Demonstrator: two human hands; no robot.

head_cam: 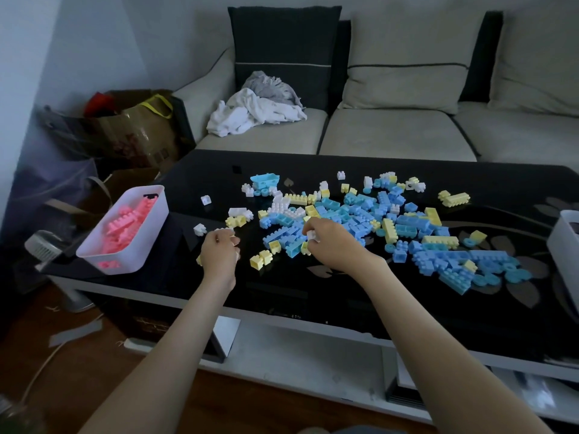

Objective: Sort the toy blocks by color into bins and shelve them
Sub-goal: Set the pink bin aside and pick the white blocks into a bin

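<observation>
Now the right hand (329,245) pinches a white block (312,235) at the edge of the pile (360,214) on the table (282,292), and the left hand (219,250), curled, maybe holds more white blocks (234,241), which could slip out if it gets too full.

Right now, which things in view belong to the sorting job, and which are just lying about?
Job: left hand, right hand, white blocks in them, mixed block pile, pink-block bin, white bin at right edge.
Lying about: crumpled clothes, paper bag, sofa cushions.
</observation>
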